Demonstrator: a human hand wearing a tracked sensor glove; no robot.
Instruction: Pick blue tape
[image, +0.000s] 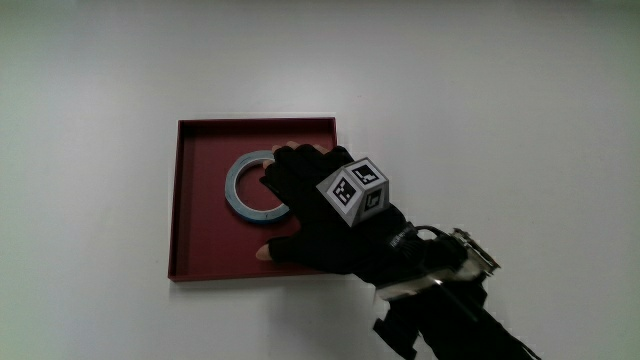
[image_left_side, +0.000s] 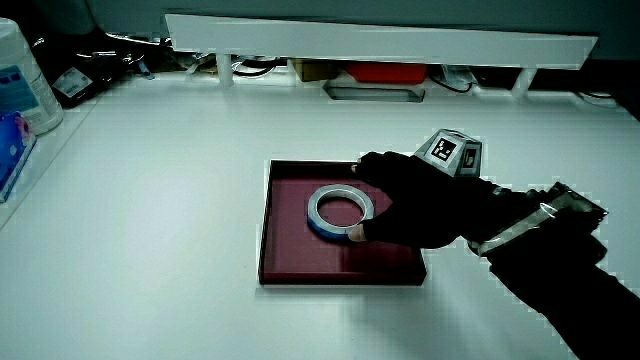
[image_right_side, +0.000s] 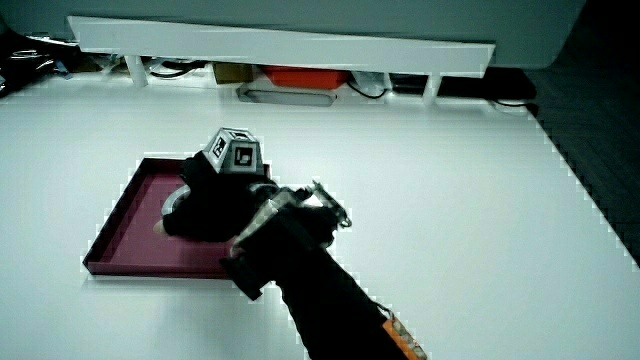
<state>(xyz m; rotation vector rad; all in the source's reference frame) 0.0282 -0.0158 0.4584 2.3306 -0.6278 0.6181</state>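
Half done, I judge: the hand (image: 325, 215) pinches the blue tape (image: 250, 187) lying in the red tray (image: 190, 240), lifting remains.

Black glove on the hand (image: 320, 215), matte fabric, small pale print near the cuff. White cube (image: 358, 190) with black square marker patterns on its faces, fixed to the glove's back. Silver metal bracket (image: 465, 262) strapped at the wrist. Black sleeve (image_right_side: 325, 290) on the forearm, small orange tag (image_right_side: 400, 335) farther up.
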